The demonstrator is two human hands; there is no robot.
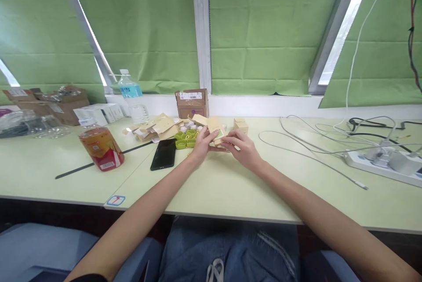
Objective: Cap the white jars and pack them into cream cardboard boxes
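My left hand [201,145] is closed round a small cream cardboard box [215,126] with a green-and-white label, held just above the table. At the near right end of that box, the fingertips of my right hand [243,146] pinch its edge; exactly what they grip there is partly hidden. Just left of my hands lie several green plastic pieces [186,138] with ring-like openings. Behind them is a pile of flattened and opened cream cardboard boxes [160,127]. Another small closed box [241,125] stands behind my right hand.
A black phone [164,154] lies left of my hands, near an orange-and-red container [101,149] and a water bottle [133,97]. At the back stands a brown carton [192,104]. White cables [310,150] and a power strip [379,165] spread over the right side.
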